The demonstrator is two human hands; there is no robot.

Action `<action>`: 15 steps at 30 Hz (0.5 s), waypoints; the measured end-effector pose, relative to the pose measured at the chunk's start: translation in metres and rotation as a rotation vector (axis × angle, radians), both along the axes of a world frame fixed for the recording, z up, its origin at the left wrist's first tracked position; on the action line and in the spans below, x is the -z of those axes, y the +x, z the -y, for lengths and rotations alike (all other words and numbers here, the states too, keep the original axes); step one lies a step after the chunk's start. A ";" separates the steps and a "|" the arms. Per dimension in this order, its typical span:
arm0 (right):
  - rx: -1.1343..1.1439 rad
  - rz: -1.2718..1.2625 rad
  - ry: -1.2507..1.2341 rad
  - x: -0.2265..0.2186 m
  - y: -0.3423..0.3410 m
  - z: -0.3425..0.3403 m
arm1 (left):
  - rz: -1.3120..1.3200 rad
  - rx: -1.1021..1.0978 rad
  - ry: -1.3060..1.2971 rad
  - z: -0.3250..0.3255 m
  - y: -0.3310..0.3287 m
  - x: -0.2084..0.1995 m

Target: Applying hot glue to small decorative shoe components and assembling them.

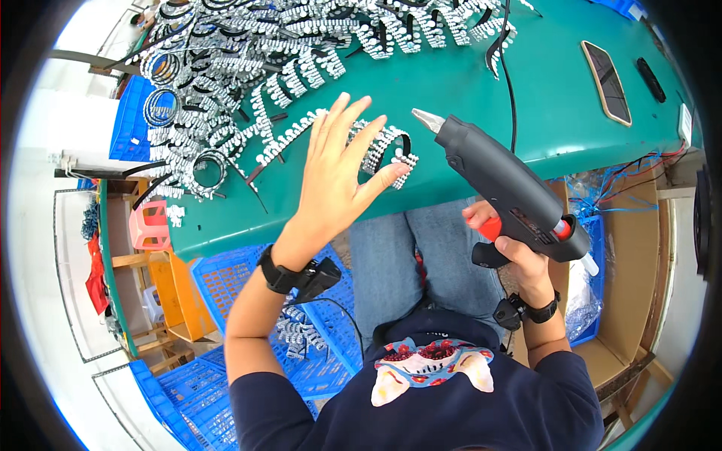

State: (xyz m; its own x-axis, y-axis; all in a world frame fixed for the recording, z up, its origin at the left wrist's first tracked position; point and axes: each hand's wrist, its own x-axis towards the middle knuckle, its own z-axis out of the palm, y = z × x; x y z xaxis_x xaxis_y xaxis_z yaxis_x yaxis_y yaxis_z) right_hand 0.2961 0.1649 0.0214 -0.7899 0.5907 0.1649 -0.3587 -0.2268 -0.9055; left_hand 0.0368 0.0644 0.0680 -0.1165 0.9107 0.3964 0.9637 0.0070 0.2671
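Observation:
My right hand (519,259) is wrapped round the handle of a black glue gun (511,173), a finger by its red trigger. The gun's metal nozzle points to the upper left, and a pale glue stick (590,264) sticks out of its back. My left hand (338,161) is spread over a coiled band with white beads (387,146) on the table. Its thumb lies against the near end of the coil, and the fingers stretch across the left side, partly hiding it. The nozzle stays apart from the coil.
A large heap of similar beaded bands (248,56) covers the green table (451,86) at the far left. A black cable (513,98) crosses it. At the right lie a phone (606,83) and a small black object (650,80). Blue crates (203,387) stand below left, a cardboard box (628,286) right.

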 end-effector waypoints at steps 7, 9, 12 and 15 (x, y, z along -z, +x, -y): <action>0.070 0.151 0.097 -0.010 0.016 -0.007 | 0.323 0.066 0.152 -0.012 0.010 0.013; 0.088 0.175 0.143 -0.012 0.019 -0.009 | 0.343 0.084 0.166 -0.015 0.010 0.016; 0.111 0.253 0.121 -0.016 0.026 -0.009 | 0.395 0.064 0.222 -0.014 0.012 0.019; 0.148 0.432 0.260 -0.016 0.033 -0.010 | 0.406 0.069 0.282 -0.016 0.015 0.027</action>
